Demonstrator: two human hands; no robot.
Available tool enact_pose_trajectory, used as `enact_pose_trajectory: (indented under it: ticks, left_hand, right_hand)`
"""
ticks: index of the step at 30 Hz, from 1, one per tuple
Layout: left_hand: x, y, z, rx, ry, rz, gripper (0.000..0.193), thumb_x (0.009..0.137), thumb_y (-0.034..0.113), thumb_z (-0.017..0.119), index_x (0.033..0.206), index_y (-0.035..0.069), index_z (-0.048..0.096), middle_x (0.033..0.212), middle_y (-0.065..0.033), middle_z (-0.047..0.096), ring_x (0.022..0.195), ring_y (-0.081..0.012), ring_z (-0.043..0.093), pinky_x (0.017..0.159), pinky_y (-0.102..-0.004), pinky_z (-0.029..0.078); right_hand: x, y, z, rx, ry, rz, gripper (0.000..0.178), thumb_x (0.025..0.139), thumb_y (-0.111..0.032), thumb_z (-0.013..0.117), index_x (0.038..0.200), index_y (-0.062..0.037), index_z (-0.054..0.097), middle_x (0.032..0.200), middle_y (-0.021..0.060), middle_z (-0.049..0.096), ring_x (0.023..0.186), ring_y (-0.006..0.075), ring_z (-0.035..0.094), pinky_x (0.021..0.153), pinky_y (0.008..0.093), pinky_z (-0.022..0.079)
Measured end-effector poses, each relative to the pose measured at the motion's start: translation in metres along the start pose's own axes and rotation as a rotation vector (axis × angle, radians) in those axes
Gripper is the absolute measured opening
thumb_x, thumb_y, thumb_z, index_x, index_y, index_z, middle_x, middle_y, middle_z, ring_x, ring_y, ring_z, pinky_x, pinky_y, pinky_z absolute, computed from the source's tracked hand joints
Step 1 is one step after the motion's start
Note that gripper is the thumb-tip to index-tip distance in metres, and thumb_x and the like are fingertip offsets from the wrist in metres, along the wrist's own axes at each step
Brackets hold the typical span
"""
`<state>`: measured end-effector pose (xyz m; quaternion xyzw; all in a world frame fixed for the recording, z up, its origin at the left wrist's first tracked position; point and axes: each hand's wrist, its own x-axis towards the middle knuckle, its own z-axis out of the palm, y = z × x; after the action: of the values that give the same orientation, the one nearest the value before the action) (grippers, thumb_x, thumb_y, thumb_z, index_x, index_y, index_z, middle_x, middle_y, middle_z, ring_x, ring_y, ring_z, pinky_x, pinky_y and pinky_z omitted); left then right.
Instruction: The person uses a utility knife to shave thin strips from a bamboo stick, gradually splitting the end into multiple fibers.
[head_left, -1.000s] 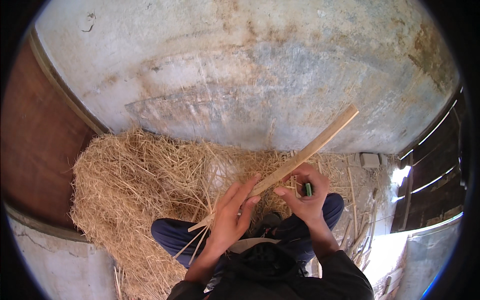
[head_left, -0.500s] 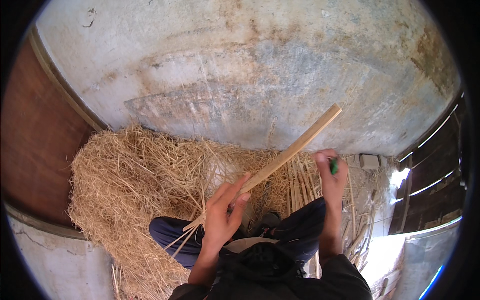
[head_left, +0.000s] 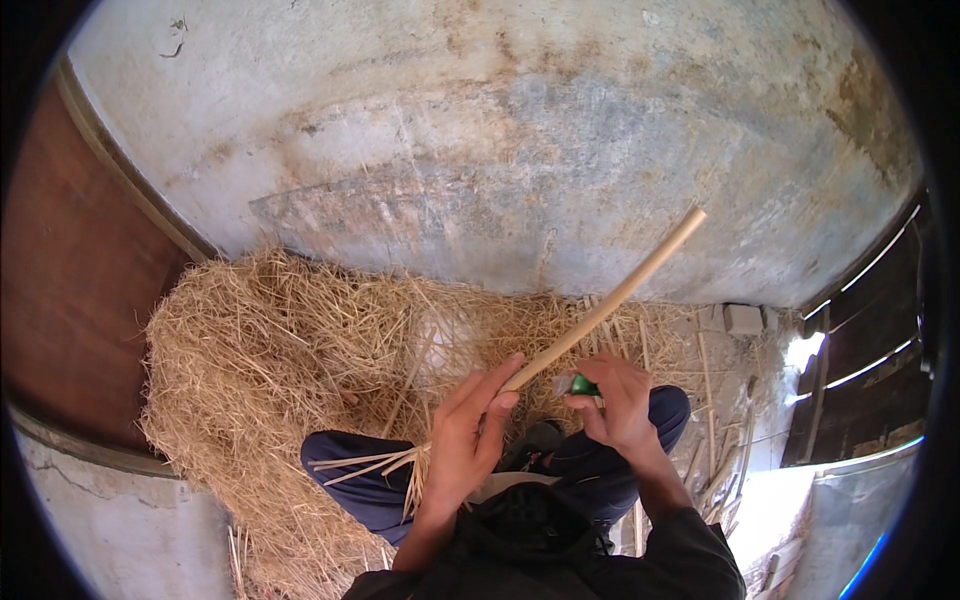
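Note:
A long, pale tan bamboo stick (head_left: 622, 293) slants up and to the right across the middle, its far end free in front of the wall. My left hand (head_left: 463, 440) is closed around its lower part, thumb along the near side. Several thin split strips (head_left: 365, 463) stick out to the left, behind that wrist. My right hand (head_left: 622, 402) grips a small green-handled knife (head_left: 584, 385); its short greyish blade is blurred and points toward the stick, close beside my left fingertips. Whether the blade touches the stick, I cannot tell.
A big heap of dry straw or shavings (head_left: 240, 370) lies at the left against the stained wall (head_left: 480, 150). Loose sticks (head_left: 708, 400) and a grey block (head_left: 742, 319) are on the right. My bent legs (head_left: 350, 465) are below my hands.
My right hand has come down and left with the knife, close to my left hand. The stick has turned, now showing a rounded side, and my left hand has shifted slightly right.

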<state>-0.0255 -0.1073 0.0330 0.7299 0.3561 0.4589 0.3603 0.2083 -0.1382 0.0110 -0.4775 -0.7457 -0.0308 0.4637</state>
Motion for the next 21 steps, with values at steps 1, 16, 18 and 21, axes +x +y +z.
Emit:
enact_pose_trajectory:
  ticks: [1, 16, 18, 21]
  left_hand:
    - [0.0, 0.003, 0.001, 0.006, -0.01, 0.003, 0.04, 0.108, 0.008, 0.07, 0.147, 0.002, 0.07, 0.089, -0.0107, 0.062, 0.071, -0.0199, 0.055, 0.065, -0.0338, 0.045]
    - [-0.009, 0.016, 0.002, 0.04, 0.088, -0.028, 0.042, 0.103, 0.004, 0.077, 0.145, 0.002, 0.073, 0.08, -0.0054, 0.054, 0.064, -0.0121, 0.046, 0.056, -0.0301, 0.038]
    - [-0.01, 0.016, 0.002, 0.031, 0.084, -0.044, 0.04, 0.102, 0.004, 0.077, 0.143, 0.001, 0.075, 0.08, -0.0057, 0.055, 0.065, -0.0126, 0.048, 0.057, -0.0304, 0.039]
    - [-0.012, 0.014, 0.002, 0.044, 0.092, -0.032, 0.037, 0.103, 0.004, 0.077, 0.14, 0.001, 0.076, 0.081, -0.0064, 0.058, 0.065, -0.0137, 0.05, 0.058, -0.0308, 0.04]
  right_hand:
    - [-0.001, 0.001, 0.005, -0.032, 0.017, -0.048, 0.039, 0.093, -0.037, 0.087, 0.11, -0.0046, 0.075, 0.087, 0.0092, 0.072, 0.074, 0.0292, 0.075, 0.064, 0.0383, 0.06]
    - [0.027, -0.021, -0.004, -0.183, 0.061, -0.114, 0.039, 0.088, -0.03, 0.091, 0.109, 0.0001, 0.077, 0.086, 0.0094, 0.073, 0.071, 0.0258, 0.075, 0.062, 0.0353, 0.059]
    - [0.028, -0.019, -0.005, -0.194, 0.063, -0.126, 0.039, 0.088, -0.03, 0.091, 0.108, 0.0003, 0.078, 0.086, 0.0093, 0.073, 0.07, 0.0257, 0.074, 0.061, 0.0351, 0.059]
    - [0.03, -0.02, -0.007, -0.21, 0.06, -0.134, 0.038, 0.088, -0.03, 0.091, 0.106, 0.0002, 0.078, 0.085, 0.0091, 0.073, 0.069, 0.0254, 0.073, 0.06, 0.0346, 0.057]
